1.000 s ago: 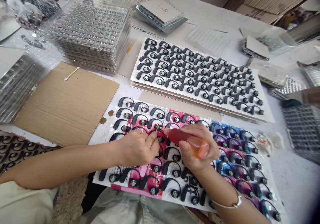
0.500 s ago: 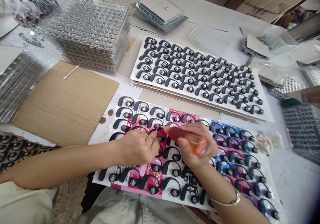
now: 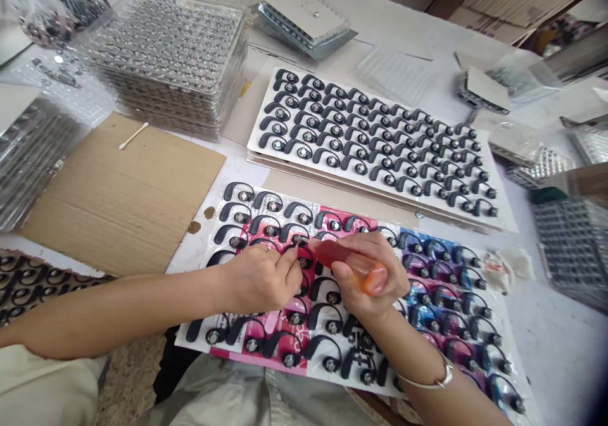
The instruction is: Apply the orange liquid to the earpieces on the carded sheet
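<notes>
My right hand (image 3: 375, 280) is closed round an orange-red handled tool (image 3: 351, 264), whose tip points left at a black ear-hook piece (image 3: 304, 261). My left hand (image 3: 266, 280) pinches that piece with its fingertips, just left of the tool tip. Both hands rest over a colourful printed sheet (image 3: 202, 258) covered with rows of black ear-hook pieces, each with a round metal part. A silver bracelet (image 3: 434, 382) circles my right wrist.
A white board (image 3: 498, 185) of several more ear-hook pieces lies behind. Stacked clear trays (image 3: 171, 59) stand at back left, a brown cardboard sheet (image 3: 118, 198) with a cotton swab (image 3: 133, 136) at left. More trays (image 3: 570, 249) and boxes (image 3: 308, 21) crowd the right and back.
My right hand with the tool has shifted slightly left and up; my left hand stays pinched at the same piece. The view has drifted a little.
</notes>
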A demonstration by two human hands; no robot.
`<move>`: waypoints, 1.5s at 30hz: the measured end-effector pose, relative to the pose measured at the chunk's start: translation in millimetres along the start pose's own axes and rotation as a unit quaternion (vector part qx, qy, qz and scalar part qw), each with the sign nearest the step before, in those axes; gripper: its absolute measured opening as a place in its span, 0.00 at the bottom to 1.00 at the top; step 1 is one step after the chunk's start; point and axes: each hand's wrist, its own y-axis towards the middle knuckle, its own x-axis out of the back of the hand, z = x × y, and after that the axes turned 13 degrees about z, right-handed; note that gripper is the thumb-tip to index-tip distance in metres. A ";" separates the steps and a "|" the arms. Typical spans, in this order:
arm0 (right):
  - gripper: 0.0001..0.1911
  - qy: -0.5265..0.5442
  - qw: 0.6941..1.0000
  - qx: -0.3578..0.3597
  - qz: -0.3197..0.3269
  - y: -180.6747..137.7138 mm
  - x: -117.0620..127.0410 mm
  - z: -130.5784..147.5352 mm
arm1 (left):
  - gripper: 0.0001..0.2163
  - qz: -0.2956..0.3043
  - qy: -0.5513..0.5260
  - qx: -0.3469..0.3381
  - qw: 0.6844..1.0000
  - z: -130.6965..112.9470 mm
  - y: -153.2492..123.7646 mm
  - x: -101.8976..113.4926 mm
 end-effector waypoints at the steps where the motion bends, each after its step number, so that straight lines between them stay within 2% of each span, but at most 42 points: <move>1: 0.12 -0.005 1.000 0.001 0.001 -0.1 0.0 -0.2 | 0.06 -0.001 0.000 0.000 1.000 0.2 0.1 0.4; 13: 0.11 -0.046 0.999 0.017 0.005 2.1 3.3 4.5 | 0.07 -0.008 -0.008 0.005 1.000 0.3 -0.1 -1.5; 26: 0.11 -0.045 0.999 0.024 -0.003 -0.7 4.3 2.8 | 0.08 0.013 -0.022 0.005 1.000 4.7 -0.6 -1.0; 45: 0.10 -0.038 0.999 0.038 0.000 1.2 4.6 5.2 | 0.06 0.008 -0.092 0.007 0.996 14.4 -2.5 -1.2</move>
